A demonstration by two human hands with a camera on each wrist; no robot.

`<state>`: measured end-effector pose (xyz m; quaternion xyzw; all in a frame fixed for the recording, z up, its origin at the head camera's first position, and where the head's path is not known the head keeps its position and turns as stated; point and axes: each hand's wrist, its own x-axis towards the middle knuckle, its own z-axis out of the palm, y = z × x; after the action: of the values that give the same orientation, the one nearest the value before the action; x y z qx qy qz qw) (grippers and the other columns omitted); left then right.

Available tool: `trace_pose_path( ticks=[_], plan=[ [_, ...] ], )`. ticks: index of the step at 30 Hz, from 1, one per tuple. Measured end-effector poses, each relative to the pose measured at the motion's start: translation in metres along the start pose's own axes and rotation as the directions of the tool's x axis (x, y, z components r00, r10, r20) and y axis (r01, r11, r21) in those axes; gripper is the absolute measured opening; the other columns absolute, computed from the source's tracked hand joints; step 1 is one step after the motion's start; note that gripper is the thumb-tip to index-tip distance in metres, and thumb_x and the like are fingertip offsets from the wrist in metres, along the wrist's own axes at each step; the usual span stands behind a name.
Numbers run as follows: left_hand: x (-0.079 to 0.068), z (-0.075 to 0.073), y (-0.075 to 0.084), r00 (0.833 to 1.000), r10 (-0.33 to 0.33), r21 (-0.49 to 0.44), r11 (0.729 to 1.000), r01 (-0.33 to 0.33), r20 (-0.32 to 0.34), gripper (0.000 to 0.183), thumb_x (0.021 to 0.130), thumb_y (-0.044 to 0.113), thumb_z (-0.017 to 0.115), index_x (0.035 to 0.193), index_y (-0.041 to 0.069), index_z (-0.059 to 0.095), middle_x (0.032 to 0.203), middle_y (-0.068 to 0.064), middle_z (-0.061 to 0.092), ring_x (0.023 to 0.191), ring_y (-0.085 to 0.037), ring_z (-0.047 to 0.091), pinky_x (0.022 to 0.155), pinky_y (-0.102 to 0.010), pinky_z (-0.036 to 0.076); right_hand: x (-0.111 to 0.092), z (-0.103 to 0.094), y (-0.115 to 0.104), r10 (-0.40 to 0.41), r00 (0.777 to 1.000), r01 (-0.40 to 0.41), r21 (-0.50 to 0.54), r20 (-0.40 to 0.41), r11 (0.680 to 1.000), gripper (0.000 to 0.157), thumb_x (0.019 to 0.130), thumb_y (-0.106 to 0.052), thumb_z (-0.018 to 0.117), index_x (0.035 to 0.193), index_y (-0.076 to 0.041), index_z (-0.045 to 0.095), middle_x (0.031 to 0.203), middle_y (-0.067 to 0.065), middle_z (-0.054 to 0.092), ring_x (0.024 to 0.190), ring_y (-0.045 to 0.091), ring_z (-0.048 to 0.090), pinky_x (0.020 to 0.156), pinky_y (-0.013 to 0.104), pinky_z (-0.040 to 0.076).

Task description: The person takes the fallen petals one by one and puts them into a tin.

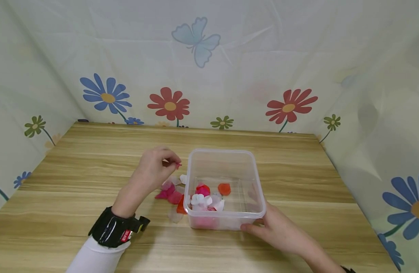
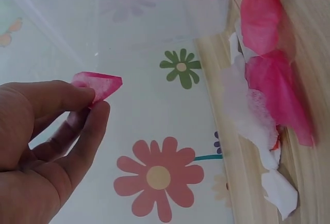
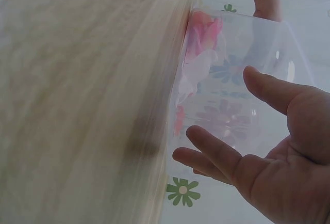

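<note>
Between thumb and fingertips my left hand [image 1: 156, 167] pinches a small pink petal [image 2: 99, 83], raised just left of a clear plastic container [image 1: 224, 151]. My right hand [image 1: 278, 227] is at the container's front right corner, its thumb and fingers spread and fairly straight in the right wrist view. Inside the container lie several loose petals: white ones [image 1: 199, 199], pink ones and an orange-red petal [image 1: 224, 189]. Beside its left wall a small heap of petals lies on the table, with a magenta petal [image 2: 278, 90], a pink petal [image 2: 260, 20] and a white petal [image 2: 280, 193].
The wood-grain table [image 1: 93, 159] is closed in at the back and sides by a pale curtain [image 1: 243, 76] printed with flowers and a butterfly. A black strap device [image 1: 112, 227] is worn on the left wrist.
</note>
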<state>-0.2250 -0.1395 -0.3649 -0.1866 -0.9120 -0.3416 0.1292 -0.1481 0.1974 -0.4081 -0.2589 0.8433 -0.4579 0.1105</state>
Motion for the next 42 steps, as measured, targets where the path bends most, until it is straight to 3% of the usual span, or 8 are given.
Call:
trace_pose_path(
  ticks=[7,18,25,30,42],
  plan=[
    [0.001,-0.002,0.006,0.992,0.088,-0.004,0.996,-0.088,-0.088,0.013,0.082,0.001,0.079,0.090,0.010,0.076,0.087,0.007,0.064,0.078,-0.010,0.062,0.071,-0.018,0.051,0.000,0.000,0.000,0.005,1.000,-0.005,0.002,0.002,1.000,0.071,0.088,-0.014,0.076,0.145,-0.012,0.034,0.123,0.008,0.057,0.107,0.016,0.061,0.088,0.026,0.048],
    [-0.004,-0.008,0.023,0.976,0.145,-0.043,0.987,-0.154,-0.161,0.016,0.082,0.002,0.079,0.095,0.010,0.076,0.091,0.009,0.066,0.081,-0.008,0.064,0.073,-0.017,0.050,-0.001,0.000,0.001,0.005,1.000,-0.005,-0.002,0.001,1.000,0.074,0.088,-0.017,0.076,0.147,-0.012,0.031,0.123,0.008,0.058,0.106,0.016,0.062,0.087,0.027,0.049],
    [-0.006,-0.006,0.037,0.945,0.258,-0.079,0.957,-0.279,-0.202,0.019,0.079,-0.002,0.081,0.094,0.009,0.076,0.092,0.008,0.066,0.084,-0.008,0.065,0.075,-0.017,0.050,-0.001,-0.001,0.000,0.004,1.000,-0.004,-0.010,-0.003,1.000,0.077,0.088,-0.019,0.076,0.149,-0.013,0.029,0.125,0.007,0.056,0.107,0.016,0.061,0.087,0.026,0.049],
    [-0.008,-0.001,0.045,0.927,0.326,-0.104,0.932,-0.348,-0.184,0.021,0.078,-0.002,0.081,0.096,0.008,0.074,0.093,0.006,0.066,0.084,-0.007,0.066,0.076,-0.018,0.050,-0.001,-0.001,0.000,0.006,1.000,-0.006,-0.005,-0.006,1.000,0.079,0.088,-0.018,0.076,0.150,-0.014,0.027,0.126,0.007,0.056,0.107,0.015,0.062,0.087,0.026,0.049],
    [-0.010,0.007,0.050,0.910,0.400,-0.147,0.899,-0.413,-0.107,0.025,0.080,0.000,0.080,0.103,0.005,0.072,0.096,0.005,0.066,0.086,-0.007,0.066,0.077,-0.018,0.050,-0.001,0.000,0.000,0.006,1.000,-0.006,0.017,-0.004,1.000,0.079,0.088,-0.016,0.076,0.150,-0.014,0.027,0.126,0.009,0.056,0.106,0.016,0.062,0.086,0.028,0.050]
  ],
)
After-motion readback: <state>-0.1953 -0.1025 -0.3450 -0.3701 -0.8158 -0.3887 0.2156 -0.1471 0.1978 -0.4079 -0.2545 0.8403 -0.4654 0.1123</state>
